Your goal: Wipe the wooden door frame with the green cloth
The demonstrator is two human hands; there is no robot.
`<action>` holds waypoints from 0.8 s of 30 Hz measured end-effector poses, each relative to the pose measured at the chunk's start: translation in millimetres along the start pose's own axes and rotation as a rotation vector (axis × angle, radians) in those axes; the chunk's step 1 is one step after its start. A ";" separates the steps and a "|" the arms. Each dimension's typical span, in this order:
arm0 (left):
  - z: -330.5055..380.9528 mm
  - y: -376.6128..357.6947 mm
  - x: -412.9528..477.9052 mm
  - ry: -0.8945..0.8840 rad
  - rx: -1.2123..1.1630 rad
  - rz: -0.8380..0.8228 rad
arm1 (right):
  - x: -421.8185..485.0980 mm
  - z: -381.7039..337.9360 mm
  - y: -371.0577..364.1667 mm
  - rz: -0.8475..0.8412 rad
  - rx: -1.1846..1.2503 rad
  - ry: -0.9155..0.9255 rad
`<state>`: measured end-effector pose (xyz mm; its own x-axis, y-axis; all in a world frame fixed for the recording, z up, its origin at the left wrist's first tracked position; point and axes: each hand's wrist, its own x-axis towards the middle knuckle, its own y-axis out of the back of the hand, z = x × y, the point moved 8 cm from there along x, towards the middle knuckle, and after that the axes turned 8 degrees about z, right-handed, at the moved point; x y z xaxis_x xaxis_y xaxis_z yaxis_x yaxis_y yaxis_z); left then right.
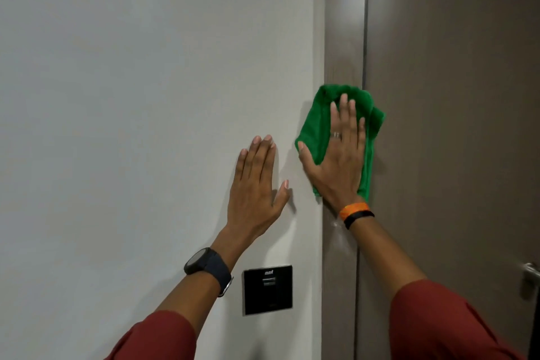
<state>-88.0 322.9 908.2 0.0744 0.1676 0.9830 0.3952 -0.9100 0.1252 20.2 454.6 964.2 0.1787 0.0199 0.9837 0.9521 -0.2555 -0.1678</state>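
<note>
The brown wooden door frame [343, 38] runs vertically right of centre, between the white wall and the door. A green cloth [317, 126] lies flat against the frame at mid height, overlapping the wall edge a little. My right hand [339, 161] presses the cloth to the frame with its palm, fingers spread and pointing up. My left hand [257, 181] rests flat on the white wall just left of the cloth, fingers apart and holding nothing.
The white wall [146, 96] fills the left half. A black square wall panel [268, 289] sits low on it, below my left wrist. The brown door [453, 96] is to the right, with a metal handle [530, 275] at the right edge.
</note>
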 end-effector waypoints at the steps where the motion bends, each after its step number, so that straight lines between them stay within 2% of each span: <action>1: 1.2 -3.1 4.3 0.000 0.002 0.030 | 13.1 0.7 -4.2 -0.003 -0.012 0.019; 6: 9.2 -11.1 19.2 -0.011 0.029 0.109 | 61.8 1.4 -8.4 -0.008 -0.030 0.074; 15: 9.0 -14.2 14.2 -0.062 0.129 0.103 | -38.0 6.0 10.0 -0.090 0.003 0.078; 21: 10.5 -15.1 16.0 -0.061 0.164 0.083 | 76.5 2.3 -1.3 -0.028 0.063 0.041; 24: 10.6 -14.3 16.1 -0.065 0.164 0.083 | 90.4 -0.9 -3.6 -0.034 0.049 0.052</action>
<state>-82.8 342.7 920.9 0.1698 0.1234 0.9777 0.5284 -0.8488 0.0154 32.6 456.4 1053.8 0.1343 -0.0232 0.9907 0.9687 -0.2075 -0.1362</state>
